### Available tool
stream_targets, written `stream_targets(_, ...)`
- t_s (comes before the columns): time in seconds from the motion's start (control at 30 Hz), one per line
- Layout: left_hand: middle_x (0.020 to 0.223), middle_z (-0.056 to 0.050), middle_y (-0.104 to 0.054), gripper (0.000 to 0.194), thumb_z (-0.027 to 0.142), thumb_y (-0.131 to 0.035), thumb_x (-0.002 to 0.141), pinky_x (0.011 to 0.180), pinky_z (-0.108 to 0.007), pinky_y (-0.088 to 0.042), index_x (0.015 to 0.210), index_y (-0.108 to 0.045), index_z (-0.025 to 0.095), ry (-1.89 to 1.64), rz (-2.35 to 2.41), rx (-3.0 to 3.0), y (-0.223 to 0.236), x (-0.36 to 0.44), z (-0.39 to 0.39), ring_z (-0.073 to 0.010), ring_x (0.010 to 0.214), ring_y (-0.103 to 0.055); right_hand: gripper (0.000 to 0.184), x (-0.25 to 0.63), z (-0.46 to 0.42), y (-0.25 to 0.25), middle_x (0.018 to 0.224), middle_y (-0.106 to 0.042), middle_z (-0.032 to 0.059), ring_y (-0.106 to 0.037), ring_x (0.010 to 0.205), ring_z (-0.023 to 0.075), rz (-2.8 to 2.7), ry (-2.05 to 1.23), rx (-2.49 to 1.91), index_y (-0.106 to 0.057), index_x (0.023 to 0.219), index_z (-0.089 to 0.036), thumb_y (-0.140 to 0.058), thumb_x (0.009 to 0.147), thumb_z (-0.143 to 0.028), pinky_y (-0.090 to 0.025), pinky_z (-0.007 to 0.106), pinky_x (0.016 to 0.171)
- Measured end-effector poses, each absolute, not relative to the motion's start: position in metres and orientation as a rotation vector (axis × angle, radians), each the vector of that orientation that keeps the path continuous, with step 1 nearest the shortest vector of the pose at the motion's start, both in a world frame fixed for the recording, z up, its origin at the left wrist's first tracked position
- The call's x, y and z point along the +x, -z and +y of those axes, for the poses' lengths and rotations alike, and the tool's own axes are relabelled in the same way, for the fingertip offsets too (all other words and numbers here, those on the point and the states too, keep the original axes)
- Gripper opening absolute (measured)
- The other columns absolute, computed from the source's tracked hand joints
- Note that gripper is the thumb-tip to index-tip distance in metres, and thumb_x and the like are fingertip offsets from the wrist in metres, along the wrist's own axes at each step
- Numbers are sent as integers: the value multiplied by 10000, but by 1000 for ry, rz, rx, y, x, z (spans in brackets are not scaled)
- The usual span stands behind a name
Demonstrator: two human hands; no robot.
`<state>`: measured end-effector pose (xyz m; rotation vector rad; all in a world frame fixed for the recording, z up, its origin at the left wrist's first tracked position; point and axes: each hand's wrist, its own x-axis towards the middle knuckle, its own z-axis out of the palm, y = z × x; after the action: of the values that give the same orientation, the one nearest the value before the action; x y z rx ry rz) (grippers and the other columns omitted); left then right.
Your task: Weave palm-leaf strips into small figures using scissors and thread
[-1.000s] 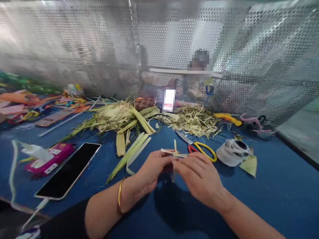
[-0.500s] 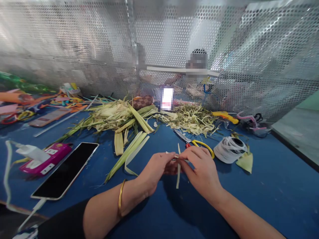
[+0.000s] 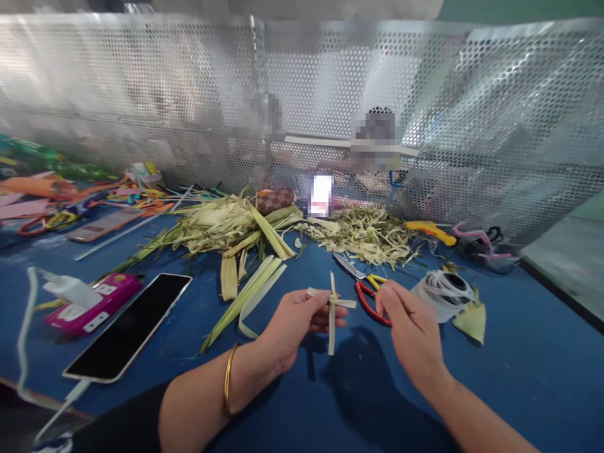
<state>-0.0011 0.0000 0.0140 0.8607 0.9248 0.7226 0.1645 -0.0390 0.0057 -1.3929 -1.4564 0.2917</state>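
Note:
My left hand [image 3: 292,324], with a gold bangle at the wrist, pinches a small cross of pale leaf strips [image 3: 331,324] between thumb and fingers. The strips cross in a knot-like middle, with one long end hanging down. My right hand [image 3: 415,340] is apart from the cross, to its right, with its fingers curled closed. Whatever they may hold is hidden. Just behind that hand lie the scissors [image 3: 368,296] with red and yellow handles; the hand covers part of the handles, and contact cannot be made out. A spool of white thread [image 3: 441,296] stands partly behind the right hand.
Long green leaves [image 3: 243,302] and a heap of husks [image 3: 214,223] lie left of centre; shredded strips [image 3: 368,236] lie behind. A phone [image 3: 129,327] and a magenta power strip [image 3: 97,305] sit at left. A perforated metal screen [image 3: 189,88] stands at the back, people behind it.
My right hand has let go of the leaf-strip cross and moved right, in front of the scissors' handles. My left hand keeps its hold, and the cross now shows fully. The view has tipped up slightly.

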Motion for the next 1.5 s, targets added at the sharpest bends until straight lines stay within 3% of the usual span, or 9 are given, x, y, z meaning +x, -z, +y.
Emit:
stream_targets(0.17, 706, -62, -710, 268, 338, -711, 747, 652, -228, -499, 884, -673, 111, -751, 908, 863, -11, -1, 0, -128, 607, -653, 221, 165, -31, 3, 828, -665, 33, -588, 756, 184, -1453, -462, -1527, -637, 865, -203, -550, 842, -405, -444, 279, 665)
stream_targets(0.3, 587, 3, -632, 260, 299, -744, 705, 539, -186, -448, 867, -659, 114, -743, 952, 885, -8, 0, 1, -79, 493, -567, 262, 157, -35, 1, 634, -605, -3, -532, 623, 148, -1704, -558, -1539, -610, 667, -199, -525, 854, -361, -390, 252, 567)
stream_targets(0.43, 559, 27, -584, 249, 310, -725, 716, 491, -177, -404, 867, -655, 125, -735, 987, 914, -10, 0, 0, -67, 464, -525, 313, 155, -37, -1, 591, -544, -13, -487, 597, 132, -1724, -628, -1472, -537, 595, -191, -514, 855, -363, -374, 246, 557)
stream_targets(0.6, 562, 23, -575, 283, 397, -720, 700, 491, -183, -385, 777, -651, 133, -625, 945, 973, -11, -1, -2, -59, 451, -493, 353, 157, -31, 0, 665, -611, 20, -562, 665, 163, -1344, -943, -1411, -588, 680, -183, -548, 811, -508, -443, 272, 613)
stream_targets(0.73, 544, 15, -561, 350, 477, -720, 669, 484, -196, -373, 709, -656, 135, -559, 917, 1069, -7, -1, -3, -71, 462, -475, 317, 155, -30, 3, 647, -635, 27, -595, 668, 177, -1252, -995, -1366, -596, 659, -183, -614, 757, -484, -474, 305, 665)
stream_targets(0.93, 512, 21, -552, 293, 408, -740, 665, 515, -195, -383, 742, -708, 127, -552, 912, 1075, -6, -1, -1, -70, 470, -471, 241, 156, -32, 11, 686, -653, 35, -593, 669, 184, -1360, -576, -1490, -625, 700, -189, -555, 839, -373, -474, 320, 656)
stream_targets(1.07, 708, -53, -692, 312, 383, -766, 653, 668, -234, -468, 815, -703, 124, -655, 864, 875, -9, -2, 1, -119, 631, -613, 212, 165, -36, 4, 987, -681, 99, -610, 930, 230, -1650, 182, -1376, -649, 1054, -193, -542, 879, -250, -460, 381, 825)
stream_targets(1.17, 772, -66, -710, 281, 321, -791, 616, 725, -237, -475, 797, -713, 120, -730, 786, 840, -10, -3, 4, -133, 710, -633, 288, 165, -42, -4, 916, -699, 62, -614, 854, 190, -2055, 613, -1156, -642, 1110, -216, -482, 895, -111, -407, 384, 890)
stream_targets(1.5, 703, -37, -671, 240, 262, -792, 596, 579, -200, -414, 753, -687, 114, -727, 804, 843, -8, -2, 3, -87, 581, -559, 330, 148, -48, 5, 828, -693, 107, -620, 861, 221, -2395, 798, -870, -668, 998, -120, -350, 921, -79, -417, 411, 877)
